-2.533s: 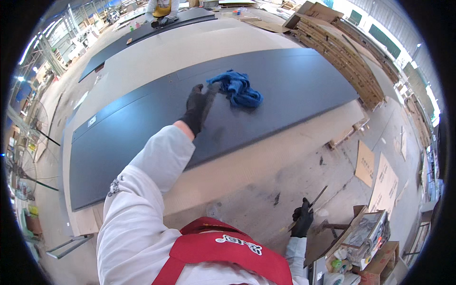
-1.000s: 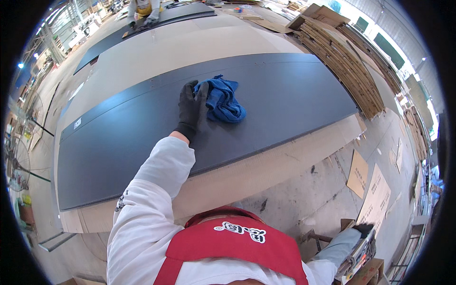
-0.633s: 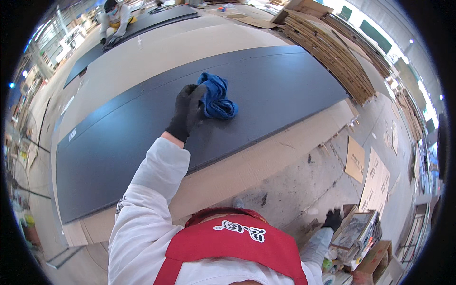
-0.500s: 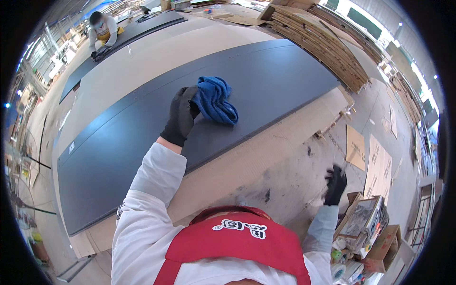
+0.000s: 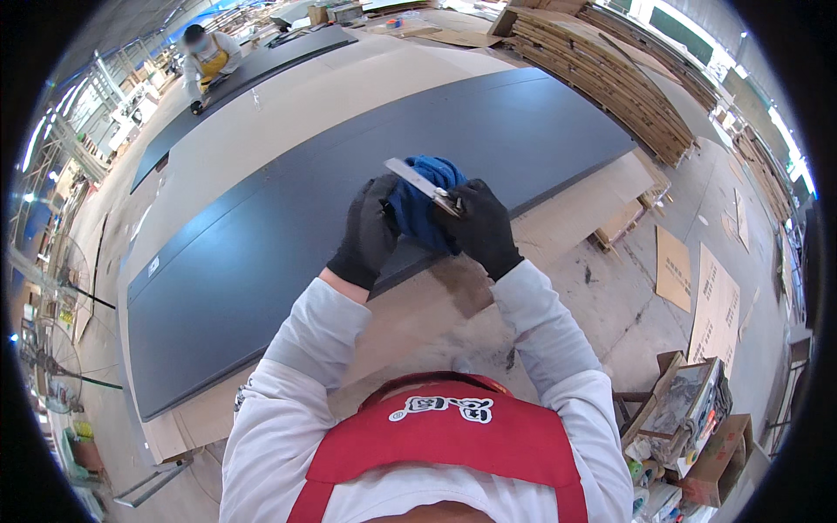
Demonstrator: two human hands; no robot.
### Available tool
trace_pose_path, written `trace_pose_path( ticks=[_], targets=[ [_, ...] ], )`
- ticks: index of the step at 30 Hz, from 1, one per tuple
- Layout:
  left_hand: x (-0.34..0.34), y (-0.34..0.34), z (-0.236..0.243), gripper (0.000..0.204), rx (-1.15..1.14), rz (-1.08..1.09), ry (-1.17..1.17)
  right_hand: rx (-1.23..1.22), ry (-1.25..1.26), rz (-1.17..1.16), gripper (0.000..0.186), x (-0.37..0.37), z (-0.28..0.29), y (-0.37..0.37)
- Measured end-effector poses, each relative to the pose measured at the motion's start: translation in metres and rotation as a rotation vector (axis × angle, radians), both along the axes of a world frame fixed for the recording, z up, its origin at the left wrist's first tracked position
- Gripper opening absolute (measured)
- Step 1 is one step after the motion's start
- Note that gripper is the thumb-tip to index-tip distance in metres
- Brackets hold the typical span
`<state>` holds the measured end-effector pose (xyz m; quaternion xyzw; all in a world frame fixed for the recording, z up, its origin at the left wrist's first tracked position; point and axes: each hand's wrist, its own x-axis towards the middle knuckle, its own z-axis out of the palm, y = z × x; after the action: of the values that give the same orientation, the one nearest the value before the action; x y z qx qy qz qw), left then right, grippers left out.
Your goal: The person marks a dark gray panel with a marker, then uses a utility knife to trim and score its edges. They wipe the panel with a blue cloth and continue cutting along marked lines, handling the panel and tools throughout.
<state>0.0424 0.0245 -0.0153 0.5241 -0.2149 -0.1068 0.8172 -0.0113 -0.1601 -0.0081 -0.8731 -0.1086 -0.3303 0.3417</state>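
Over the near middle of a long dark grey panel (image 5: 288, 218), my two gloved hands are close together. My left hand (image 5: 370, 222), in a black glove, grips a blue cloth (image 5: 414, 218) by its left side. My right hand (image 5: 478, 222), also black-gloved, is closed on a flat metal-bladed tool (image 5: 418, 179) whose pale blade points up and left across the cloth. The tool's exact kind is unclear, and its grip is mostly hidden in the glove. Cloth is bunched between the hands, touching both.
Cardboard sheeting (image 5: 384, 344) lies under the panel. Stacked brown boards (image 5: 597, 83) stand at the far right. Open boxes of supplies (image 5: 684, 410) sit at the lower right, beside flat cardboard pieces (image 5: 673, 266). At the far left another person (image 5: 209, 61) leans over another dark panel.
My right hand has swung in from the right to the cloth and now holds the metal-bladed tool. My left hand has shifted slightly right and nearer, with the cloth. The view has turned slightly.
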Motion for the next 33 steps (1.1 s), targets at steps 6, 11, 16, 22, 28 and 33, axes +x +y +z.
trace_pose_path(
  ticks=[6, 11, 16, 22, 28, 33],
  targets=[
    [-0.002, 0.028, 0.005, 0.028, -0.136, -0.003, 0.222, 0.836, 0.271, 0.136, 0.023, -0.054, 0.018, -0.058],
    [0.001, 0.070, 0.025, 0.026, 0.018, 0.131, 0.067, 1.099, -0.116, 0.037, 0.023, -0.133, 0.000, -0.175],
    [-0.003, 0.132, 0.071, 0.030, 0.498, 0.371, -0.209, 1.094, 0.131, -0.679, 0.048, -0.229, -0.103, -0.281],
    [0.022, 0.136, 0.013, 0.056, 1.478, 0.448, -0.894, 1.410, 0.484, -0.724, 0.042, -0.300, -0.299, -0.296],
    [0.065, -0.011, -0.020, 0.064, 1.118, 0.345, -1.015, 1.200, 0.972, -0.486, 0.041, -0.229, -0.291, -0.184],
    [0.059, -0.124, -0.012, 0.066, 1.211, 0.276, -0.955, 1.128, 1.155, -0.384, 0.041, -0.204, -0.309, -0.148]
  ],
)
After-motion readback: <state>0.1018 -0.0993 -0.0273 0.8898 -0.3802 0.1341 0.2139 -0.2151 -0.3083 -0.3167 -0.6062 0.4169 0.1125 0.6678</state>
